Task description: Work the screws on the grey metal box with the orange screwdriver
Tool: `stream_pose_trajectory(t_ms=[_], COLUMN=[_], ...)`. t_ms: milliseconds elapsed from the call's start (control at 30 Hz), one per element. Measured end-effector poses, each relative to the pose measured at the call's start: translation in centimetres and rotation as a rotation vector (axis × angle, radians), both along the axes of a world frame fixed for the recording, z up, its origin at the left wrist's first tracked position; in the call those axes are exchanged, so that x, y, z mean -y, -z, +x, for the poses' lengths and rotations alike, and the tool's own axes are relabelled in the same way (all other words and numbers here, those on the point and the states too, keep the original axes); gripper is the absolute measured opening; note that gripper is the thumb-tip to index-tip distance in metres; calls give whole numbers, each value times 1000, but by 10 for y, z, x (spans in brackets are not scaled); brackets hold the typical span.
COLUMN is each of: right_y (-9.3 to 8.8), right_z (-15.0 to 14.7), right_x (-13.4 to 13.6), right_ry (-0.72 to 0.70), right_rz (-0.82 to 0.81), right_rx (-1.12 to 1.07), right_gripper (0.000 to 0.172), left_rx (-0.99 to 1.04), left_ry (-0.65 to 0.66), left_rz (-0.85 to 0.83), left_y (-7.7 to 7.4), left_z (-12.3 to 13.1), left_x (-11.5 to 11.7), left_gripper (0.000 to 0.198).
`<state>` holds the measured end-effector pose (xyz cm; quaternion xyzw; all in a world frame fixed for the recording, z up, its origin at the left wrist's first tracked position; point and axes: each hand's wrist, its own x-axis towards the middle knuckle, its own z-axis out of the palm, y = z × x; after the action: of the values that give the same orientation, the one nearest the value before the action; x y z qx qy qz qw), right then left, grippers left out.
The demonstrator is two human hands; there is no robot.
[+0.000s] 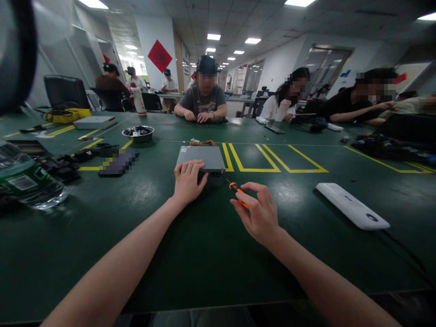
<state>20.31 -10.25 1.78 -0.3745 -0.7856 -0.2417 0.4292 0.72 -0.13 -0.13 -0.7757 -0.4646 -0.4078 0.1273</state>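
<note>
A flat grey metal box lies on the green table ahead of me, with coloured wires at its far end. My left hand rests on the box's near left corner, fingers curled over its edge. My right hand pinches a small orange-handled screwdriver, its thin tip pointing at the box's near right corner.
A white oblong device with a cable lies at the right. A metal bowl of small parts, a grey box and dark parts sit left. A clear bottle stands near left. Several people sit across the table. Yellow lines mark it.
</note>
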Motion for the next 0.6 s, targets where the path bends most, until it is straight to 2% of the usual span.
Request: stream_pose_trajectory(t_ms=[233,400,600], right_y=[-1,-2,-2], right_z=[-1,0,0], right_x=[-1,-2,1], right_ry=[-51,25,8], right_rz=[-13,29,28], right_rx=[-53,-15,27], right_gripper=[41,28,25], left_rx=[-6,0,8], left_ry=[-2,0,2], left_rz=[8,5,-4], left_y=[0,1,0], left_z=[0,1,0], left_x=[-1,0,0], left_gripper=[22,22,22])
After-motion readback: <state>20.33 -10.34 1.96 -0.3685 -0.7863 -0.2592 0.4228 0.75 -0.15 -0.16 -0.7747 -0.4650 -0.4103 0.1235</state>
